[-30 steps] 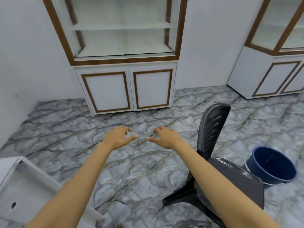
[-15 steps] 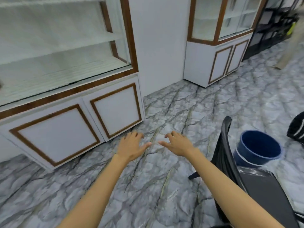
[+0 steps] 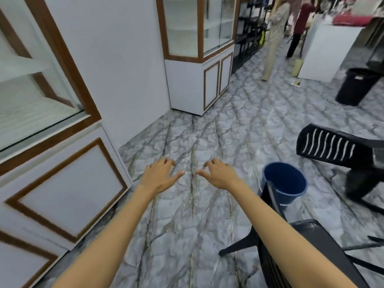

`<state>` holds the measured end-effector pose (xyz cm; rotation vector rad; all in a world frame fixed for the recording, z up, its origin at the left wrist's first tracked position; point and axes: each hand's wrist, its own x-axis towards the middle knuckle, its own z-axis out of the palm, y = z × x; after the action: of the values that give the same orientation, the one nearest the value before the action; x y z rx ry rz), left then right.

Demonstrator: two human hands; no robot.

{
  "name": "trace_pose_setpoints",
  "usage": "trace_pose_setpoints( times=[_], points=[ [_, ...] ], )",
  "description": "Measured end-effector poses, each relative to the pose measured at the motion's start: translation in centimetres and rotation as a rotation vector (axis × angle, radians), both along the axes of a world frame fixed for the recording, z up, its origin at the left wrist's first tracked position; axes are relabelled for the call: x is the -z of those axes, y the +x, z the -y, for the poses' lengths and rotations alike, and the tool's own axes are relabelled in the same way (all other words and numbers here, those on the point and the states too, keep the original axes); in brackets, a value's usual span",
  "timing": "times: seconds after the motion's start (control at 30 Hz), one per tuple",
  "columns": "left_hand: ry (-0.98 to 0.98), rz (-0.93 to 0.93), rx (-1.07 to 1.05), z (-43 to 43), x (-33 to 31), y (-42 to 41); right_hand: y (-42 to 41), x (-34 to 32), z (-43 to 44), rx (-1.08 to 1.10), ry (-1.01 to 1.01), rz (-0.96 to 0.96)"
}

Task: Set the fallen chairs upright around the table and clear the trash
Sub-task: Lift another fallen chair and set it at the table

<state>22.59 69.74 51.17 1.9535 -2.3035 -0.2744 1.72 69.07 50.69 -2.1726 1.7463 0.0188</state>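
Note:
My left hand (image 3: 160, 175) and my right hand (image 3: 218, 173) are stretched out in front of me over the marble floor, fingers spread, holding nothing. A black plastic chair (image 3: 315, 242) stands upright at the lower right, under my right forearm. Beyond it sits a blue bucket (image 3: 284, 183) on the floor. A second black chair (image 3: 332, 148) with a slotted backrest lies tipped over at the right edge. No table shows in this view.
White cabinets with brown trim and glass doors line the left wall (image 3: 62, 183) and the far corner (image 3: 197, 80). A black bin (image 3: 357, 86) stands at the far right. Two people (image 3: 276, 34) stand in the background near a white counter (image 3: 328, 46).
My view has swung to the right: the cabinets slid left, the white table corner left the frame, and the fallen chair, black bin and people came into sight. Both hands stay open and empty.

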Motion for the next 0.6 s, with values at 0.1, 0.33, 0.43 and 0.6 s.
trace_pose_setpoints(
  times=[0.1,0.33,0.43,0.6],
  points=[
    [0.001,0.013,0.079,7.2,-0.7,-0.9,-1.1,-0.5,5.6,0.096,-0.046,0.028],
    [0.049,0.009,0.265,21.8,0.0,-5.2,-5.6,0.7,15.6,0.307,-0.001,0.003],
    [0.089,0.020,0.381,28.6,0.8,-7.9,-7.8,1.9,20.0,0.411,0.016,0.001],
    [0.152,0.038,0.557,40.1,1.1,-13.0,-11.4,2.2,27.7,0.587,0.062,-0.010]
  ],
)
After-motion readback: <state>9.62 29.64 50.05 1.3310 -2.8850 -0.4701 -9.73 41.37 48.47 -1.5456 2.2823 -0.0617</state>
